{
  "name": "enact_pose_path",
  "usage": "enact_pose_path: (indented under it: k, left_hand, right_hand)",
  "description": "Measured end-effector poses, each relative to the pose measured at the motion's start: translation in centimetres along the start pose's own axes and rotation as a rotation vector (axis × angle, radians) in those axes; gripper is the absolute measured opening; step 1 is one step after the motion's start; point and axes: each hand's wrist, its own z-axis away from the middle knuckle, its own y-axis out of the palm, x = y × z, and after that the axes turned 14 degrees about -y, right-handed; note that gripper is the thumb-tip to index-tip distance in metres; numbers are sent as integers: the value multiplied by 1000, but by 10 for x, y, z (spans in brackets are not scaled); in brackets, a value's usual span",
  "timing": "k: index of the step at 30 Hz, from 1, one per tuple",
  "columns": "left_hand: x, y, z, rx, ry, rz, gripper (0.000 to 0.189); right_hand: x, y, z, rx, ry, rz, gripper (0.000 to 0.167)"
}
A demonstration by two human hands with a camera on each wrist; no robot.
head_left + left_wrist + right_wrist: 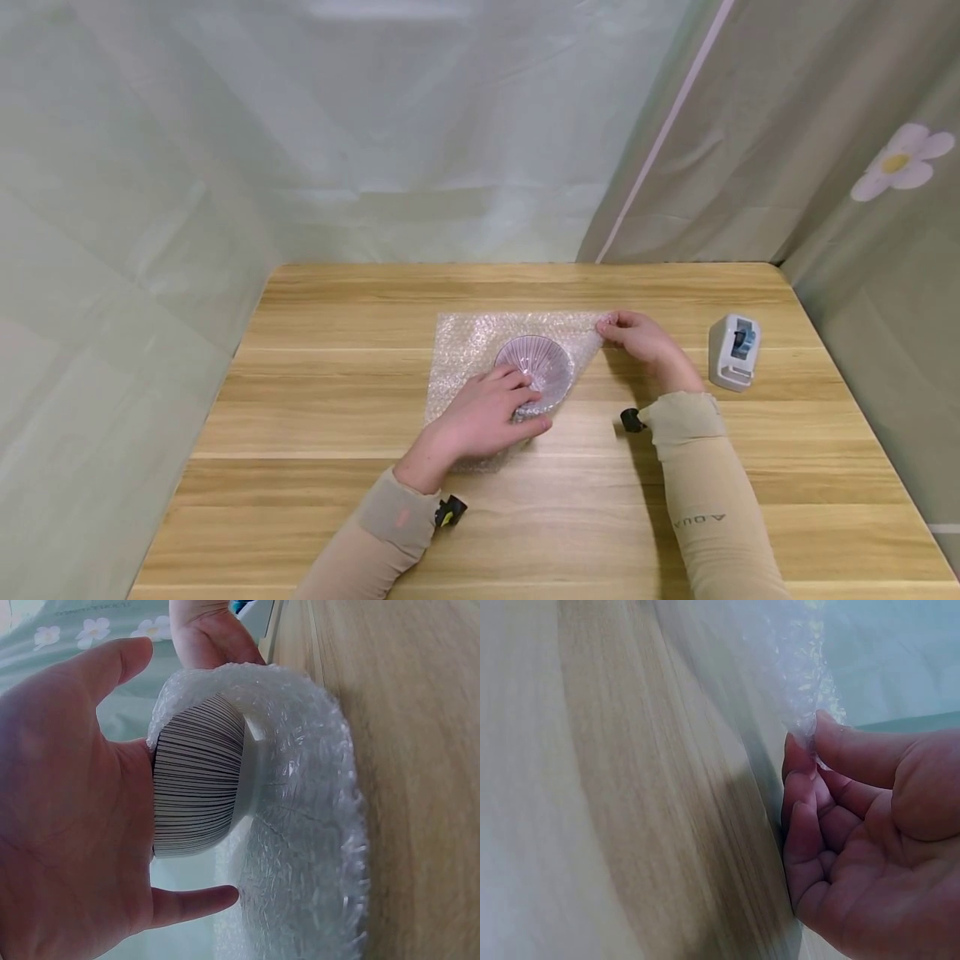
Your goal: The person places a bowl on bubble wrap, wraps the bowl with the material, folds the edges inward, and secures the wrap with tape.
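On the table (300,400) I'm monitoring, the left hand (487,414), fingers spread, rests at the bowl (543,362) atop wrap (465,343); the right hand (643,337) pinches the wrap's corner, where a hard tug could tip the bowl.

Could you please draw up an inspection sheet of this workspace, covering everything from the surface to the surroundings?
Surface: wooden table, light brown grain.
Job's things: striped bowl, opening upward, on bubble wrap, whose far right corner is raised.
Clutter: tape dispenser standing on the right.
Hands: left hand touches the bowl; right hand pinches the raised corner.
Cables: nothing seen.
Surroundings: pale curtains; flower pattern on the right.
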Motion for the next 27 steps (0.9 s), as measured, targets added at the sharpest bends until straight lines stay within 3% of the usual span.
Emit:
enact_pose_path:
  k: [11, 27]
  left_hand:
    - [-1, -2, 2, -9, 5, 0, 66]
    - [0, -1, 1, -24, 8, 13, 62]
  right_hand:
    - [4, 1, 5, 13, 12, 34, 43]
    - [-3, -2, 13, -5, -48, -66, 33]
